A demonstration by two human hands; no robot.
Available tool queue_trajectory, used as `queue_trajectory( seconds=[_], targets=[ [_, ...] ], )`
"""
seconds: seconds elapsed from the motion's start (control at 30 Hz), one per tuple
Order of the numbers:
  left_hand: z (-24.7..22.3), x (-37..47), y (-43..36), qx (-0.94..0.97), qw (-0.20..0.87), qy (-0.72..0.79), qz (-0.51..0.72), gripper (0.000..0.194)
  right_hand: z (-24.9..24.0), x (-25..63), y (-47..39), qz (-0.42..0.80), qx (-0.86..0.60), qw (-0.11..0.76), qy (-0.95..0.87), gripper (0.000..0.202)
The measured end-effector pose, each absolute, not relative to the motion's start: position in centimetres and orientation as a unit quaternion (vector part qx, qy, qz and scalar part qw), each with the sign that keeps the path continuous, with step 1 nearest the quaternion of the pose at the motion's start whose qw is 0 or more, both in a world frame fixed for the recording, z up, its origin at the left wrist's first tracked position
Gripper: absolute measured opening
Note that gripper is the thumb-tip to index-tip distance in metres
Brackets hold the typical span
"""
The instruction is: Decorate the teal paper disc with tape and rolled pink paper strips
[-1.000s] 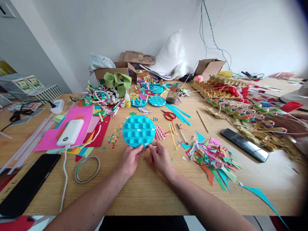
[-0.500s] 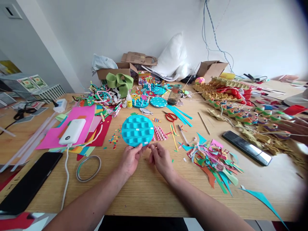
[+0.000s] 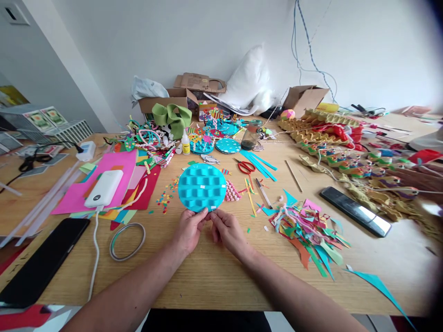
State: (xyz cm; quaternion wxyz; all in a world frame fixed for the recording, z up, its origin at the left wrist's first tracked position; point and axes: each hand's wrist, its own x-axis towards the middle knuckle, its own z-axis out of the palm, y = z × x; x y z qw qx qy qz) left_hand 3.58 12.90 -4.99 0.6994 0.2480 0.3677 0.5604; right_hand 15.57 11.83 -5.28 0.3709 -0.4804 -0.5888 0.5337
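Holding the round turquoise paper disc with raised woven squares at its near edge above the wooden surface — left hand and right hand fingers pinch it; squares formed, small white tabs remain unfinished, apparently.

Woven disc lies between power bank and scissors.
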Motion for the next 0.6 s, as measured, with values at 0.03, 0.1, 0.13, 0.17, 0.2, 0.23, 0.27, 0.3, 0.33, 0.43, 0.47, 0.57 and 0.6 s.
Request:
queue_trajectory(
  seconds=[0.03,0.1,0.13,0.17,0.2,0.23,0.27,0.3,0.33,0.43,0.47,0.57,0.6],
  targets=[
    [-5.03,3.58,12.90,0.249,0.698,0.369,0.561,0.021,-5.28,15.56,11.85,0.535,-0.481,0.370,-0.588,0.030],
    [-5.06,3.58,12.91,0.249,0.697,0.370,0.561,0.021,-5.29,15.55,11.87,0.536,-0.482,0.370,-0.586,0.030],
    [-5.05,3.58,12.90,0.248,0.698,0.371,0.561,0.022,-5.30,15.55,11.87,0.537,-0.483,0.369,-0.585,0.029],
    [-5.04,3.58,12.88,0.246,0.698,0.371,0.560,0.022,-5.31,15.56,11.87,0.538,-0.484,0.368,-0.583,0.029],
    [-5.02,3.59,12.86,0.244,0.699,0.371,0.560,0.023,-5.31,15.57,11.86,0.540,-0.486,0.366,-0.581,0.029],
    [-5.00,3.60,12.84,0.242,0.700,0.372,0.559,0.023,-5.31,15.60,11.86,0.542,-0.486,0.365,-0.580,0.029],
    [-4.99,3.62,12.82,0.241,0.701,0.373,0.558,0.023,-5.32,15.63,11.85,0.543,-0.487,0.364,-0.579,0.028],
    [-4.99,3.64,12.80,0.239,0.701,0.373,0.558,0.024,-5.32,15.66,11.85,0.543,-0.487,0.364,-0.579,0.028],
    [-5.00,3.66,12.80,0.238,0.702,0.373,0.558,0.024,-5.33,15.69,11.84,0.543,-0.488,0.364,-0.579,0.028],
    [-5.08,3.73,12.82,0.235,0.702,0.373,0.559,0.023,-5.40,15.72,11.80,0.542,-0.488,0.366,-0.578,0.027],
    [-5.11,3.74,12.84,0.233,0.703,0.374,0.558,0.023,-5.44,15.69,11.78,0.541,-0.489,0.368,-0.577,0.028],
    [-5.11,3.74,12.87,0.226,0.705,0.374,0.558,0.023,-5.59,15.54,11.74,0.536,-0.488,0.378,-0.576,0.028],
    [-5.08,3.72,12.88,0.223,0.706,0.373,0.559,0.023,-5.64,15.48,11.73,0.536,-0.487,0.381,-0.575,0.028]
  ],
)
